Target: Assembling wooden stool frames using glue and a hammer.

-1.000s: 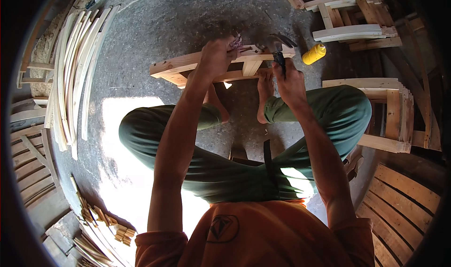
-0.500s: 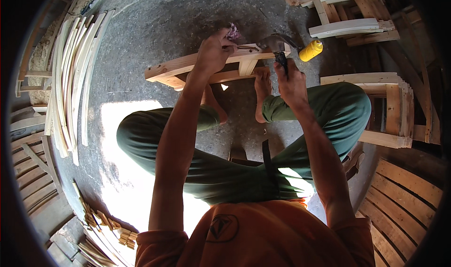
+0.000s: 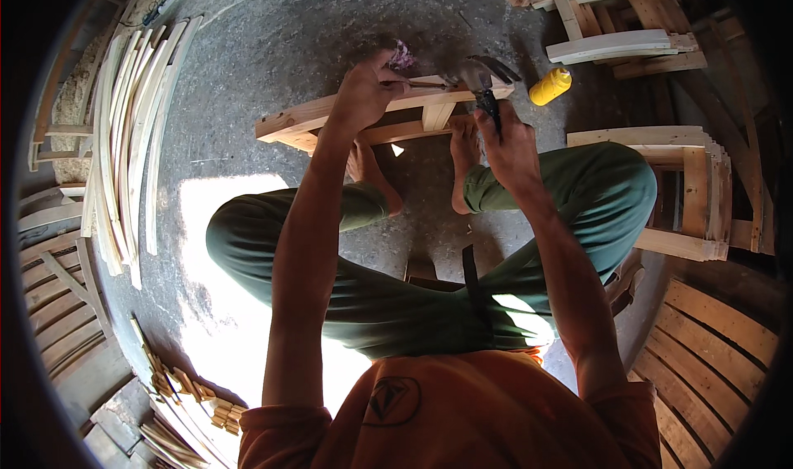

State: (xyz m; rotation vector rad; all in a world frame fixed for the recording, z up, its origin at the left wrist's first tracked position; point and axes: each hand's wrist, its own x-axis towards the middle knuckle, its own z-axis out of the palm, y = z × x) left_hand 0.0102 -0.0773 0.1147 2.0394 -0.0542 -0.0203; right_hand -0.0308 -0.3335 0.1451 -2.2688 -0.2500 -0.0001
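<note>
My right hand grips a claw hammer by its dark handle. The hammer's head hangs over the right end of a pale wooden frame, which lies between my bare feet. In my left hand, the fingers are closed on a thin dark metal rod that points along the frame's far rail towards the hammer. A small purple-and-white bundle shows beyond those fingers; whether they hold it I cannot tell. Right of the hammer, a yellow bottle lies on the floor.
Long pale wooden strips lie stacked at the left. Assembled wooden frames sit at the far right, with another stack of frames beside my right knee. A slatted wooden panel is at the lower right, small wood pieces at the lower left.
My left hand has shifted slightly left and nearer, with the rod. The hammer head has moved a little left and turned; my right hand stays nearly in place.
</note>
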